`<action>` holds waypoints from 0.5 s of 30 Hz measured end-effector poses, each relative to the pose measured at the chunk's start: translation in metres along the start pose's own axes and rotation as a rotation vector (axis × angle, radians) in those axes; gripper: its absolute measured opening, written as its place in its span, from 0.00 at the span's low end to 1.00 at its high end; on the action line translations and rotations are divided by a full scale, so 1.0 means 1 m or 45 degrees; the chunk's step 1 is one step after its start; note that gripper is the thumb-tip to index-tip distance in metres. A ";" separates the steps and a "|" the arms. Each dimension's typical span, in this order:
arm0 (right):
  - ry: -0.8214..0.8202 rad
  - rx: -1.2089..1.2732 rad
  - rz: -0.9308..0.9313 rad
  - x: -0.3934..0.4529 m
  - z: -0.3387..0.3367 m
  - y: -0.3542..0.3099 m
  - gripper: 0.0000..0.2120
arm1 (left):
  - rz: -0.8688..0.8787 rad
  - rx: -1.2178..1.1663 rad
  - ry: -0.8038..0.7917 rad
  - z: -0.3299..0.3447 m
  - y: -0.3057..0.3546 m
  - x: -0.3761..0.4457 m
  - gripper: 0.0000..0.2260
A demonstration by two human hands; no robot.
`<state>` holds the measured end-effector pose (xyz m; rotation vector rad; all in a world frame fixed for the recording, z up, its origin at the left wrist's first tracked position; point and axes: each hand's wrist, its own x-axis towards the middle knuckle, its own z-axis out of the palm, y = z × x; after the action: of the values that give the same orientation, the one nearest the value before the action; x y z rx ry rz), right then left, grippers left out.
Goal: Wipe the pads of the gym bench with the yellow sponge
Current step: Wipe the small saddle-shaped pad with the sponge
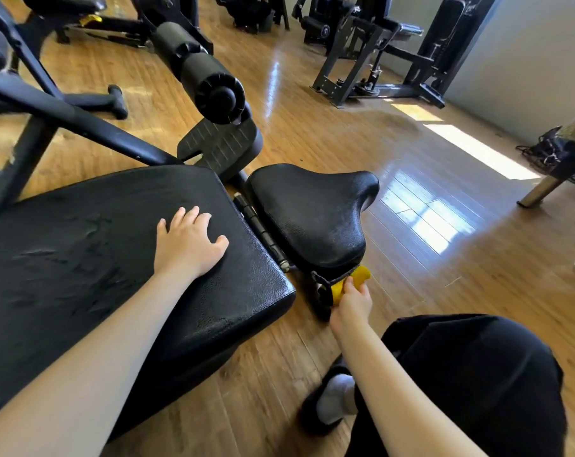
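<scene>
Yellow sponge (350, 284) sits in the grip of the right hand (352, 303), fingers curled round it, pressed against the near lower edge of the small seat pad (309, 212) where a black strap (325, 279) hangs below the cushion. The left hand (188, 242) lies flat on the large back pad (98, 258), fingers straight and spread, close to that pad's far right corner. Both pads are black, grained vinyl; the large one shows creases and dull smears across its middle, and the small one has a soft shine on its top. A hinge bar (259, 232) runs in the gap between them. Beyond the seat a ribbed footplate (220, 150) and a foam roller (197, 70) rise from the bench frame. The wooden floor (411, 258) is glossy, with bright patches of sunlight to the right. More black gym machines (378, 51) stand along the far side near a pale wall (526, 61). A dark trouser knee (470, 374) and a grey sock (335, 397) show at the lower right.
</scene>
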<state>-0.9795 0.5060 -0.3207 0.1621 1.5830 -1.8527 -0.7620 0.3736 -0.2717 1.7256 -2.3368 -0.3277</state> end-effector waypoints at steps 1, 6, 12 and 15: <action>-0.027 -0.010 -0.017 -0.001 0.000 0.000 0.15 | -0.001 0.001 -0.002 0.000 0.000 0.000 0.26; -0.242 -0.292 -0.053 -0.022 -0.021 0.033 0.12 | 0.007 -0.004 -0.027 -0.002 0.000 -0.001 0.25; -0.602 -0.418 -0.056 -0.063 -0.007 0.040 0.14 | 0.023 -0.152 -0.094 -0.025 -0.008 -0.040 0.23; -0.532 -0.492 -0.232 -0.085 -0.007 0.039 0.17 | 0.051 -0.100 -0.033 -0.038 -0.025 -0.094 0.24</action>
<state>-0.8954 0.5463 -0.3112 -0.5229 1.6507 -1.5397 -0.7003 0.4539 -0.2468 1.6456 -2.3403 -0.4312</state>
